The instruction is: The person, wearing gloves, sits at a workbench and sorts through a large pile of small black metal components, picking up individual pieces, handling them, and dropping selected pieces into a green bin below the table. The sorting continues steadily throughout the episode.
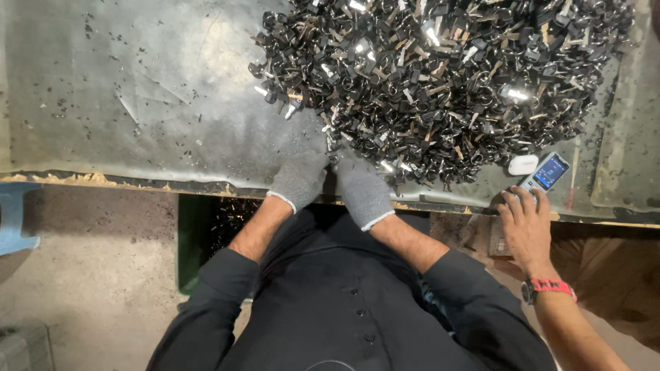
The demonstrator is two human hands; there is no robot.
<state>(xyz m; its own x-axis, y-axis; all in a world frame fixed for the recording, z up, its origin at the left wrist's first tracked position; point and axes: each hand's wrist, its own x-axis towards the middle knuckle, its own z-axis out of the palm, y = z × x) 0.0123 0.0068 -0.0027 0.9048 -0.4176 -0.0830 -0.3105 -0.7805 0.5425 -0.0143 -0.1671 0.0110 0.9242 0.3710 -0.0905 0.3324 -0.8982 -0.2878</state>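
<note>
Gloved hands [333, 182] at table edge [137, 180]

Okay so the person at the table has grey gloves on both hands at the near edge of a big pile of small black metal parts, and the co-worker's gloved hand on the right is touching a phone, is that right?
Not quite. The head view shows the co-worker's hand bare, with a watch on a red strap at the wrist. The rest holds: the left hand and right hand wear grey gloves at the near edge of the pile of small black metal parts, and the bare hand touches the phone.
</note>
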